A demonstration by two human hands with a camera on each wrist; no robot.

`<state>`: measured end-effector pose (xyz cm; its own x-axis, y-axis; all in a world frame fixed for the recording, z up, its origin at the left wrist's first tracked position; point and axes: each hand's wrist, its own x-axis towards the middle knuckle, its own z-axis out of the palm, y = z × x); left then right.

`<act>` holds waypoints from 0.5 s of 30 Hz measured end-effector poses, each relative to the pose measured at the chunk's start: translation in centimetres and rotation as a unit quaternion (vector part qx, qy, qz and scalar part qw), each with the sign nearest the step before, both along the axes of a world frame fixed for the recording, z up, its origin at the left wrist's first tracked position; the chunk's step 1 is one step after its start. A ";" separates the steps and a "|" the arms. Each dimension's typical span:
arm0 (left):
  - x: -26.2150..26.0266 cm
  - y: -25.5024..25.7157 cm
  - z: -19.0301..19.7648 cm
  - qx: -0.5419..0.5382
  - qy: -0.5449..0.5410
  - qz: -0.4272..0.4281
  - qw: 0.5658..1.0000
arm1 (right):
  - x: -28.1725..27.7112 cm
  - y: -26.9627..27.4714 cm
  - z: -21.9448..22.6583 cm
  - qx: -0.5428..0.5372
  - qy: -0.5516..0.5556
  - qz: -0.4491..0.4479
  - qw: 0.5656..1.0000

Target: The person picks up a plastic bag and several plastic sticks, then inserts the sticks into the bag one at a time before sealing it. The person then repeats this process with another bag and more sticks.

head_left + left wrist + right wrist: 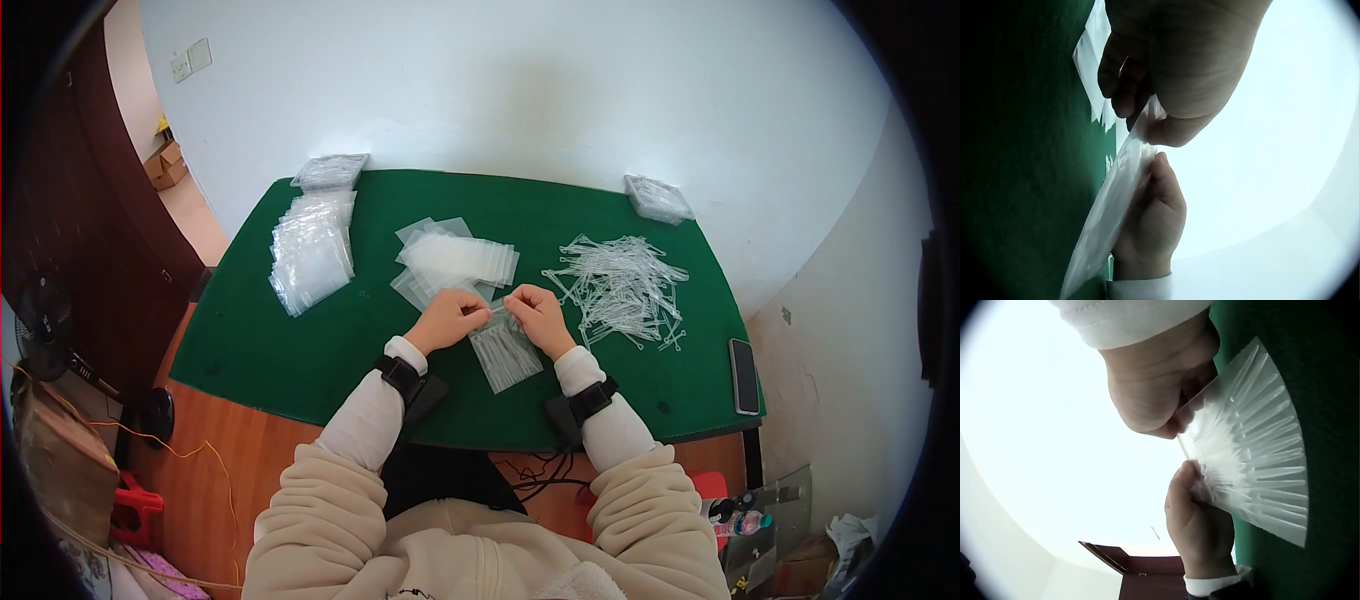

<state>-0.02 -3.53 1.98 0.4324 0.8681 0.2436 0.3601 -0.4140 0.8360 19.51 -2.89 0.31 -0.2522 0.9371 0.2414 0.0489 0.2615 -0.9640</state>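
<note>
A clear plastic bag [507, 358] holding a row of thin clear sticks hangs between the two hands near the table's front. The left hand [450, 319] pinches its top edge at one side, and the right hand [538, 318] pinches the same edge a little farther right. In the left wrist view the bag [1105, 215] is seen from its side, tilted. The right wrist view shows the sticks fanned inside the bag [1260, 456], with both thumbs at its upper edge.
Empty clear bags [460, 258] lie behind the hands. Loose clear sticks [622, 290] are heaped at the right, and filled-looking bags [312, 250] overlap at the left. Two bundles stand at the back, left [332, 171] and right [658, 199]. A phone [744, 376] lies at the right edge.
</note>
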 end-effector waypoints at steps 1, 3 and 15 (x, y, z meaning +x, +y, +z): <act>0.0 0.0 0.1 0.008 0.002 0.007 1.000 | 0.1 0.1 -0.1 0.004 0.001 -0.009 1.000; 0.0 -0.1 0.4 0.009 0.002 0.009 1.000 | 0.3 0.3 -0.1 0.004 0.002 -0.014 1.000; 0.0 -0.3 0.5 0.035 -0.013 0.014 0.999 | 1.2 0.6 0.3 0.093 -0.074 -0.067 0.991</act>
<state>0.02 -3.86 2.45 0.4003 0.8604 0.3155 0.3519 -0.4622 0.8140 20.72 -2.33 0.60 -0.1742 0.9070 0.3834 0.2325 0.4163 -0.8790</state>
